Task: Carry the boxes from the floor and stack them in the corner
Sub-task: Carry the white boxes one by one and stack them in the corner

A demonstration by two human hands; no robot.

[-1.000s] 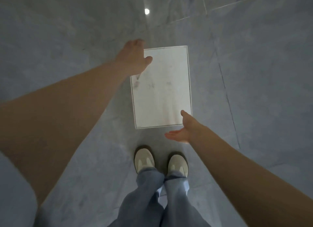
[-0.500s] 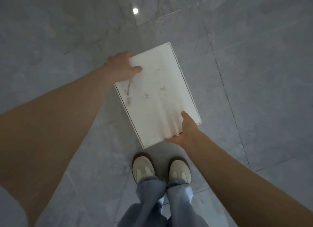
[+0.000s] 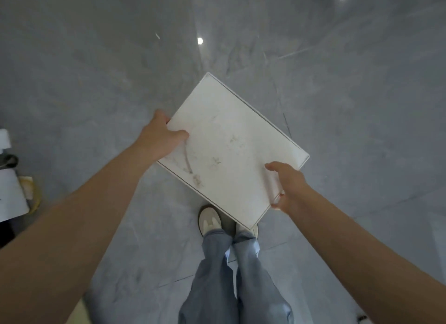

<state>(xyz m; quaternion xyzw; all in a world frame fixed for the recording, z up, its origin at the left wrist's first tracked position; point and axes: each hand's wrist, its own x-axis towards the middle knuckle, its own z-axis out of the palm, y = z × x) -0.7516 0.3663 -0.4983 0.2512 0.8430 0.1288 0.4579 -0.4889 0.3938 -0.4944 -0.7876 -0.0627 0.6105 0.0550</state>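
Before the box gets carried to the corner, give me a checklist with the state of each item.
1. Left hand has a grip on the white box: ok, thumb on top at the left edge.
2. Right hand has a grip: ok, it holds the near right corner, thumb on top.
3. Box off the grey floor: ok, it is held above the shoes.
4. Box level: not ok, it sits skewed between the hands.
5. Path underfoot: cannot tell; items at the left edge lie near, and the box hides part of the floor.
6. Corner stack ready: cannot tell, the corner is not identifiable.
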